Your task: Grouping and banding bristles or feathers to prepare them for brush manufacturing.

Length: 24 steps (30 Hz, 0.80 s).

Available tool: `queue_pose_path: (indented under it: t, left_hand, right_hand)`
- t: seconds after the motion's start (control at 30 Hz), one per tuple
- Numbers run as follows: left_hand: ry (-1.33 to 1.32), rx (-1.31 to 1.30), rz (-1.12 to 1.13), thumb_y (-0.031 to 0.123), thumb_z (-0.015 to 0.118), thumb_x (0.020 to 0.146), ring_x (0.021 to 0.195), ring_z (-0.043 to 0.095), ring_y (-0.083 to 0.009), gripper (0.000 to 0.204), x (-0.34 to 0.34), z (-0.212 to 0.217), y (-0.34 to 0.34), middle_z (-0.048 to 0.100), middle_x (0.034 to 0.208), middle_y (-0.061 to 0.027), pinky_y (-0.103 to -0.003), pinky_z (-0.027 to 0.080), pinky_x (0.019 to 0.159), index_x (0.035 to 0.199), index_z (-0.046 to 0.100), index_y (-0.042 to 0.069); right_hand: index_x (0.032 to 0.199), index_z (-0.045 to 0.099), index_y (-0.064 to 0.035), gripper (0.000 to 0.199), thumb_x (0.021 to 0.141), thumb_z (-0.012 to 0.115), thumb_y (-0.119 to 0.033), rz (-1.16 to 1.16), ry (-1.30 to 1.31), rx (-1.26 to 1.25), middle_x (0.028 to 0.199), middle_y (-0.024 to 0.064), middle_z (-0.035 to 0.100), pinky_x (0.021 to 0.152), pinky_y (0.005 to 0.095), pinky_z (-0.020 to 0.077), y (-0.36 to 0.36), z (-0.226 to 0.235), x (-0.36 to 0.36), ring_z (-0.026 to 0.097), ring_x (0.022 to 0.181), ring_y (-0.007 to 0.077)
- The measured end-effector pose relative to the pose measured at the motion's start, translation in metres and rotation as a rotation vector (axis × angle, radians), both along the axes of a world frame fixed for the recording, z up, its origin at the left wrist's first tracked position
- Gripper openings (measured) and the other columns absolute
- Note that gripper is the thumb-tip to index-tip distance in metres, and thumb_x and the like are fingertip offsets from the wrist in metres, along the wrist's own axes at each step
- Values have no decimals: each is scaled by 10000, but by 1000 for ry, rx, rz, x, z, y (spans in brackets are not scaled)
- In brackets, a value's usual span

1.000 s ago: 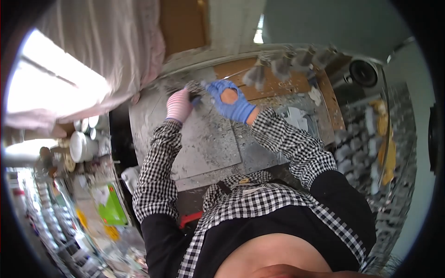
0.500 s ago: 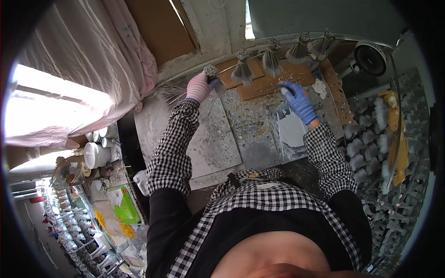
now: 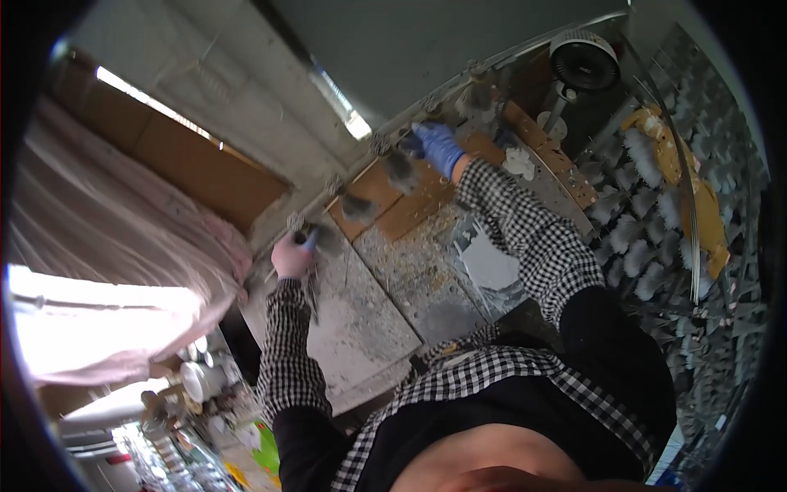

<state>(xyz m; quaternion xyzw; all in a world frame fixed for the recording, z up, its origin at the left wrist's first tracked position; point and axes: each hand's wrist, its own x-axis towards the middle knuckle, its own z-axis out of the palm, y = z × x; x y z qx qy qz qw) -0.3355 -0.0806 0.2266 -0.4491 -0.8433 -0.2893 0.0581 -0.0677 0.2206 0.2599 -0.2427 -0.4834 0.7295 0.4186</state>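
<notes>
Bench [image 3: 418, 254] | R hand [image 3: 438, 149] | moved fwd to bristle bundles [image 3: 399, 170]

bright window [image 3: 115, 324] at left | pale pink curtain [image 3: 164, 234] | brown board [image 3: 188, 164] | grey panel [image 3: 434, 53]

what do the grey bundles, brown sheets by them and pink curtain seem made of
Grey bundles: maybe bristle or wire, matte; fanned ends, blurred.
Brown sheets: likely cardboard, from their flat, dull faces.
Pink curtain: probably soft matte cloth, hanging in folds.
</notes>
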Motion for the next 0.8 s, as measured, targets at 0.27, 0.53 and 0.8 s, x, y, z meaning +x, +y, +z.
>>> queue_pose_path:
  t: [0.27,0.53,0.8]
  left_hand:
    - [173,59,13,517,746,790,702,703,-300,466,-11,17,-18,714,735,-132,-397,537,673,858,736,56]
    - [304,34,25,632,688,785,650,699,-294,577,-35,34,-30,718,719,-128,-400,536,636,807,749,58]
    - [407,57,80,699,656,774,600,685,-289,667,-84,16,-33,694,643,-131,-395,514,568,630,674,47]
  right_hand:
    - [1089,659,-61,187,1009,561,-197,-95,86,174,941,28,734,565,255,530,-23,11,-3,688,700,116]
    - [1043,651,-23,190,1015,547,-179,-54,223,125,914,56,725,614,270,540,-31,14,-16,697,728,129]
    - [1077,647,18,217,998,564,-167,32,142,87,971,89,738,593,283,540,-43,27,-17,717,735,160]
